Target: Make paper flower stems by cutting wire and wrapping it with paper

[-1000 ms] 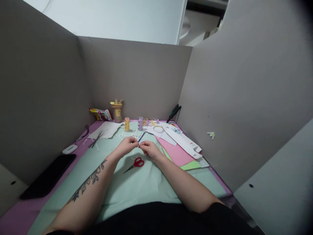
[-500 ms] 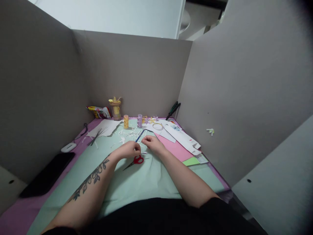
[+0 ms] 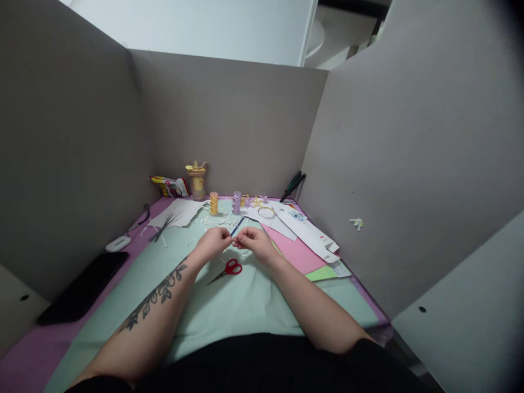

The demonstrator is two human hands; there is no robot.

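Note:
My left hand point(image 3: 214, 243) and my right hand point(image 3: 254, 244) meet fingertip to fingertip above the middle of the table. Both have thumb and fingers pinched together; whatever lies between them is too small to make out. Red-handled scissors point(image 3: 229, 268) rest on the pale green cloth just below the hands, blades pointing left toward me. Behind the fingertips lies a slim blue stick point(image 3: 238, 225), its near end hidden by the hands. White paper scraps point(image 3: 216, 221) are scattered beyond my left hand.
At the back stand an orange cylinder point(image 3: 213, 203), a purple cylinder point(image 3: 236, 202) and a lidded cup point(image 3: 197, 183). Pink paper point(image 3: 295, 254) and a flattened white box point(image 3: 307, 232) lie right. Dark-handled pliers point(image 3: 292, 186) lean in the corner. A black tablet-like slab point(image 3: 84, 286) lies left.
My left hand has risen away from the scissors and come up to my right hand, so the fingertips now meet. The scissors' handles show more fully. The view has shifted slightly.

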